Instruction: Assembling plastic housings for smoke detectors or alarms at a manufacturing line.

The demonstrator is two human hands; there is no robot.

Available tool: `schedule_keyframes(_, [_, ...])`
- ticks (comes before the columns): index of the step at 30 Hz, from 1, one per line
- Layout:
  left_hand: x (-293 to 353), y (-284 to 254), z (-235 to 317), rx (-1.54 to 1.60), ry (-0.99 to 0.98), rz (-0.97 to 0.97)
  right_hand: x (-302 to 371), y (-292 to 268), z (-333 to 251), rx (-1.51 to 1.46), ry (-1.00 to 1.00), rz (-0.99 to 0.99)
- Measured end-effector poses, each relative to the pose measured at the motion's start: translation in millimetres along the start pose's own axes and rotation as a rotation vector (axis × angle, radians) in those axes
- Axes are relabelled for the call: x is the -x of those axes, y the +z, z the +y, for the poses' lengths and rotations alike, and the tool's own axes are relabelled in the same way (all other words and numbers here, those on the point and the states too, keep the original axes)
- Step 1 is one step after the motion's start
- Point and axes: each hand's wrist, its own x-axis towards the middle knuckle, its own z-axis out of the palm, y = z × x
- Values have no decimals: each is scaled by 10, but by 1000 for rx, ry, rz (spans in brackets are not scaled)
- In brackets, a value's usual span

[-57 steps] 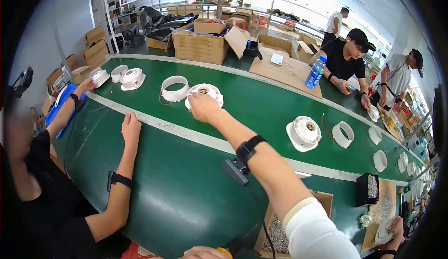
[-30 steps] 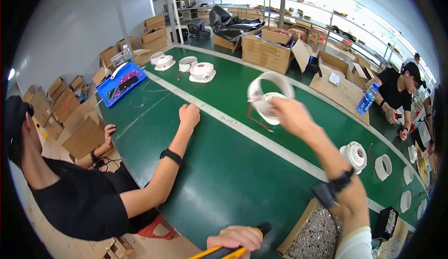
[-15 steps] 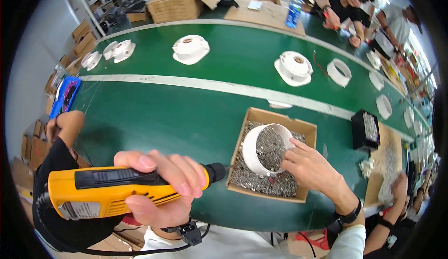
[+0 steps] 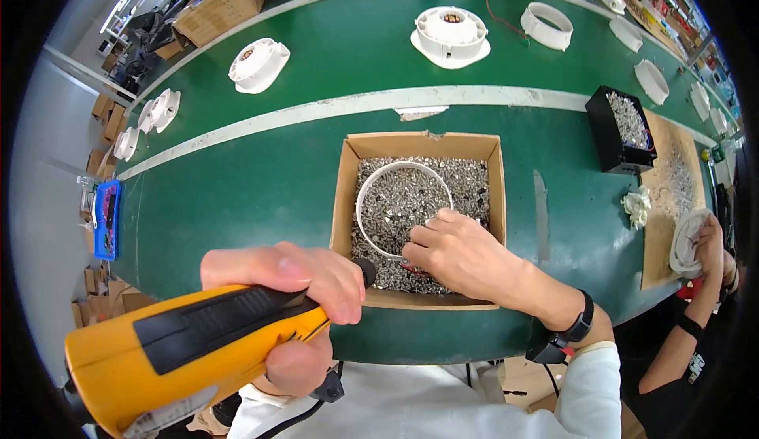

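My left hand (image 4: 296,281) is wrapped round a yellow and black electric screwdriver (image 4: 178,348), its dark nose at the near left edge of an open cardboard box (image 4: 341,210). Small silvery screws (image 4: 470,190) fill the box's floor. Among them lies a white plastic ring (image 4: 360,211), more screws showing through its opening. My right hand (image 4: 470,261) reaches in from the right, fingers drawn together on the ring's near right rim. Its fingertips are partly hidden, so any screw between them cannot be made out. A bit of red wire (image 4: 413,268) shows beside the ring.
White round housings (image 4: 451,35) and rings (image 4: 547,26) stand along the far green strip. To the right are a black bin of screws (image 4: 624,126) and a wooden board (image 4: 672,186); a co-worker's hand (image 4: 709,245) holds a white part there. A blue tray (image 4: 107,219) sits far left.
The view has shifted, bringing the box nearer the middle. The ring, tilted earlier, now faces up more squarely. My right hand has curled closer over its near rim; the screwdriver is angled more steeply.
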Motion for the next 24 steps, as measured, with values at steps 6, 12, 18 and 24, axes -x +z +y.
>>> schedule_keyframes(6, [-91,36,-141,-37,61,-39,19,24,72,-31,21,-1])
schedule_keyframes(12, [-102,86,-223,-48,64,-55,64,35,97,-20,30,-22])
schedule_keyframes(18, [-166,130,-138,-97,62,-117,54,-43,82,-42,6,-24])
schedule_keyframes(24, [-167,180,-207,-63,53,-117,129,-29,137,-54,33,-19])
